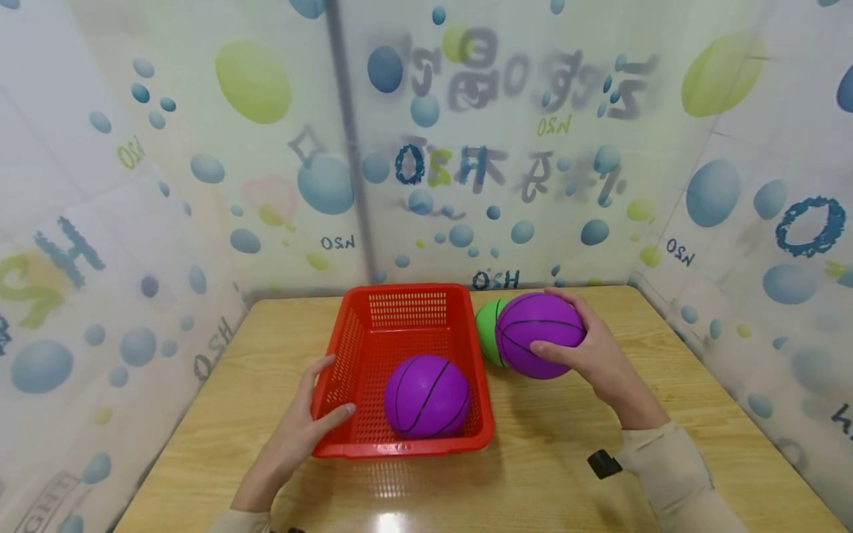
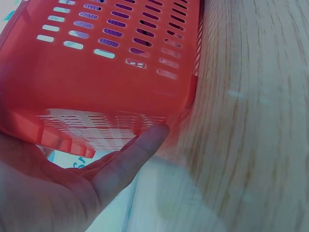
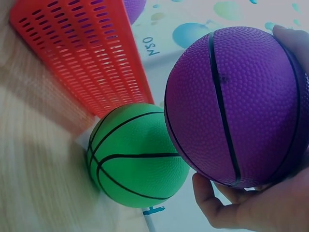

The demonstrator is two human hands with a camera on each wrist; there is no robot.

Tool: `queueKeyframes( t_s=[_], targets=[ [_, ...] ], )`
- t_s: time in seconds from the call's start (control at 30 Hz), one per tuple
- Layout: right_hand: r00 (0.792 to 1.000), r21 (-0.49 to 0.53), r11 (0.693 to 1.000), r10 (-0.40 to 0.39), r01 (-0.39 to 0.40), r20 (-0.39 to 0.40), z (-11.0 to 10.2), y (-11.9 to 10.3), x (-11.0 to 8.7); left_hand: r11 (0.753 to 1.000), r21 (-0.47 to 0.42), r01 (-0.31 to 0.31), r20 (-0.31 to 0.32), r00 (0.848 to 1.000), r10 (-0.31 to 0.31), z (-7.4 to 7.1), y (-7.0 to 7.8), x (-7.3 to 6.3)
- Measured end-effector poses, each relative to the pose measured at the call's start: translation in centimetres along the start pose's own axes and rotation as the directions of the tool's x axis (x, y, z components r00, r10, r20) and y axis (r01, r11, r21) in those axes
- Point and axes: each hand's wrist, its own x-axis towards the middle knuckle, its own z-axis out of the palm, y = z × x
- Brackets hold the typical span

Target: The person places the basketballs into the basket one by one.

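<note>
A purple basketball is gripped in my right hand, raised off the table to the right of the red plastic basket. In the right wrist view the fingers curl round this purple basketball. Behind it, a green basketball rests on the table beside the basket and is partly hidden. A second purple basketball lies inside the basket at its near right corner. My left hand holds the basket's left side, thumb over the rim and fingers outside, as the left wrist view of the basket also shows.
The wooden table carries the basket and the green ball. Patterned curtain-like walls with blue and green dots enclose its back, left and right sides. A small black object sits by the right sleeve.
</note>
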Motion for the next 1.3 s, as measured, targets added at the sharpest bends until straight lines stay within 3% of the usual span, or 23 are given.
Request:
queueKeyframes(
  t_s=[0.73,1.3],
  targets=[
    [0.999,0.064,0.998,0.023,-0.019,-0.048,1.5,-3.2,4.1,1.000,0.013,-0.002,0.002,1.000,0.002,0.0,0.1,0.1],
    [1.000,0.141,0.990,0.011,-0.011,0.002,3.7,-3.5,6.6,1.000,0.020,0.007,0.000,1.000,-0.007,0.0,0.2,0.2]
  ],
)
